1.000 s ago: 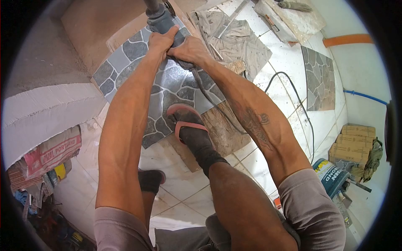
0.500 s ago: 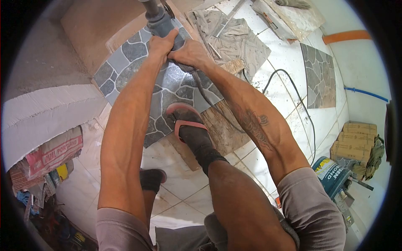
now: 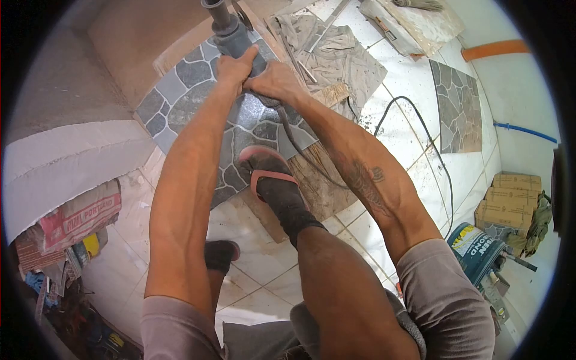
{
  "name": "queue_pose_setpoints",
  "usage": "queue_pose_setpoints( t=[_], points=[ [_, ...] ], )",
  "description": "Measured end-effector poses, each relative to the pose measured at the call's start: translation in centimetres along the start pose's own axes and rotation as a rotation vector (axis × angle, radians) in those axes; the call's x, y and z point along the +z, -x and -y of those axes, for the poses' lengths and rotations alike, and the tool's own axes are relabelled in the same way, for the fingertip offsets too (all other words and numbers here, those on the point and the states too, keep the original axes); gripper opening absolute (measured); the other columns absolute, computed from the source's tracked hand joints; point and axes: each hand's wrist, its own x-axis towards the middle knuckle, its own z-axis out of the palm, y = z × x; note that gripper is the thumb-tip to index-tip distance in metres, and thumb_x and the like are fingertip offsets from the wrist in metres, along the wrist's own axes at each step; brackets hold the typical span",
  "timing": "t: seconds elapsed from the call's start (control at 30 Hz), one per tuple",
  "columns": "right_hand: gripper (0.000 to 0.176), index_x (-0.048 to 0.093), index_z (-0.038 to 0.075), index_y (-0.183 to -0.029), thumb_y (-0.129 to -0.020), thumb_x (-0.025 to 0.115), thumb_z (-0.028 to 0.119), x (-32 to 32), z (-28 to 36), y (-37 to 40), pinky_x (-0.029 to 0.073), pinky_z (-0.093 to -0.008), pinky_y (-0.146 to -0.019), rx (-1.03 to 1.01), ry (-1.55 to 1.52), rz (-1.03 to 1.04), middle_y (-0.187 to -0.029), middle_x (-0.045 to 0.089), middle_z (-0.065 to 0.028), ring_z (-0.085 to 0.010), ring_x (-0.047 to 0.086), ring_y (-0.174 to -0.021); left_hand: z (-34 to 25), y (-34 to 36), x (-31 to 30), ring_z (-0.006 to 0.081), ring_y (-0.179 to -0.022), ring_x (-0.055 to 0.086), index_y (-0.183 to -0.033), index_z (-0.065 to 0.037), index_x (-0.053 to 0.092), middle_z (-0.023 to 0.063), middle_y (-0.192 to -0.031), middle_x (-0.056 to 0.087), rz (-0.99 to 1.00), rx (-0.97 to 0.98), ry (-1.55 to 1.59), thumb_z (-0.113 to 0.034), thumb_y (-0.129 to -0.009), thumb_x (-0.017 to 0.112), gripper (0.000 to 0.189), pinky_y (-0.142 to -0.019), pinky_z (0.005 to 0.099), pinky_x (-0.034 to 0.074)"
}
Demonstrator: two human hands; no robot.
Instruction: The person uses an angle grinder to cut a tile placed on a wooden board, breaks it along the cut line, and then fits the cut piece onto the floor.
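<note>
While the head view is looking down along both arms, the person is holding a grey power tool (image 3: 231, 36) at the far edge of the stone-pattern tile (image 3: 180, 102). The left hand (image 3: 235, 65) is wrapping closed round the tool's body, and the right hand (image 3: 273, 81) is clenching its rear, just beside the left. A sandalled foot (image 3: 270, 180) is pressing on the tile's near corner. The tile's exposed face is showing no cut line, so the work is probably sitting at an early stage. The tool's working end is hiding behind the hands.

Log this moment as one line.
left hand: grips power tool | right hand: grips power tool | sandalled foot: on patterned tile
</note>
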Motion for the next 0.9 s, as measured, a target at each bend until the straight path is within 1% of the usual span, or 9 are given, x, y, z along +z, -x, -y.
queue_pose_setpoints(
  t=[0.07,0.17,0.27,0.37,0.47,0.57,0.67,0.77,0.9],
  points=[
    [0.090,0.064,-0.017,-0.106,-0.056,0.078,0.056,0.0,-0.2,0.4,0.054,-0.0413,-0.086,-0.021,-0.019,-0.022,-0.105,0.067,-0.0341,-0.0412,0.068,-0.101,0.2,0.2,0.2,0.0263,-0.090,0.069,-0.107,0.021,0.062,0.0238,-0.107,0.068,-0.023,0.018,-0.023,-0.043,-0.078,0.080,0.072,-0.075,0.0362,0.055],
    [0.090,0.064,-0.017,-0.107,-0.056,0.078,0.056,0.4,-0.7,0.4,0.054,-0.0411,-0.086,-0.014,-0.030,-0.024,-0.105,0.067,-0.0345,-0.0414,0.068,-0.101,0.4,0.5,0.4,0.0259,-0.089,0.069,-0.107,0.020,0.063,0.0232,-0.105,0.069,-0.007,0.011,0.047,-0.042,-0.077,0.080,0.071,-0.074,0.0365,0.055],
    [0.088,0.062,-0.016,-0.111,-0.059,0.079,0.053,0.1,-0.6,0.8,0.054,-0.0409,-0.091,0.022,0.004,0.007,-0.110,0.066,-0.0336,-0.0406,0.066,-0.106,1.7,-0.4,0.9,0.0248,-0.087,0.069,-0.106,0.019,0.064,0.0216,-0.103,0.069,-0.049,0.041,-0.014,-0.041,-0.078,0.080,0.068,-0.072,0.0366,0.055],
    [0.090,0.063,-0.018,-0.106,-0.056,0.079,0.056,0.6,-1.1,0.8,0.053,-0.0413,-0.088,0.023,-0.042,-0.011,-0.107,0.066,-0.0356,-0.0411,0.067,-0.103,2.3,-0.6,1.1,0.0241,-0.085,0.068,-0.106,0.018,0.064,0.0203,-0.100,0.069,-0.061,0.020,-0.016,-0.041,-0.078,0.080,0.067,-0.070,0.0367,0.055],
    [0.091,0.063,-0.018,-0.106,-0.056,0.079,0.056,0.9,-1.5,0.6,0.053,-0.0412,-0.088,0.020,-0.040,-0.007,-0.107,0.066,-0.0357,-0.0410,0.067,-0.103,1.5,0.7,0.9,0.0238,-0.083,0.067,-0.104,0.019,0.064,0.0206,-0.098,0.069,-0.038,0.035,0.025,-0.042,-0.078,0.080,0.068,-0.068,0.0365,0.054],
    [0.089,0.062,-0.017,-0.111,-0.059,0.079,0.053,0.4,-1.2,1.0,0.054,-0.0409,-0.091,0.026,-0.008,0.023,-0.112,0.065,-0.0342,-0.0405,0.066,-0.108,1.8,0.7,1.1,0.0230,-0.081,0.066,-0.103,0.020,0.063,0.0215,-0.098,0.068,-0.075,0.039,-0.038,-0.043,-0.078,0.080,0.070,-0.066,0.0361,0.053],
    [0.090,0.061,-0.018,-0.111,-0.059,0.078,0.054,0.4,-1.3,1.3,0.053,-0.0409,-0.091,0.032,-0.003,0.026,-0.111,0.065,-0.0347,-0.0406,0.066,-0.107,1.8,1.1,1.1,0.0227,-0.081,0.066,-0.102,0.022,0.063,0.0224,-0.099,0.067,-0.063,0.064,-0.039,-0.044,-0.078,0.079,0.071,-0.067,0.0356,0.053],
    [0.090,0.061,-0.017,-0.112,-0.060,0.077,0.054,0.2,-1.3,1.9,0.053,-0.0408,-0.091,0.033,-0.012,0.015,-0.111,0.065,-0.0346,-0.0406,0.066,-0.108,2.1,1.4,1.1,0.0234,-0.083,0.066,-0.102,0.022,0.062,0.0229,-0.101,0.067,-0.016,0.067,0.023,-0.043,-0.078,0.079,0.072,-0.068,0.0357,0.053],
    [0.090,0.060,-0.017,-0.114,-0.061,0.076,0.055,0.2,-1.5,2.1,0.053,-0.0406,-0.092,0.046,-0.007,0.042,-0.112,0.065,-0.0339,-0.0406,0.066,-0.108,2.7,1.1,1.5,0.0247,-0.084,0.067,-0.101,0.023,0.062,0.0237,-0.101,0.067,-0.065,0.064,-0.028,-0.042,-0.078,0.080,0.071,-0.070,0.0365,0.054]
  ],
)
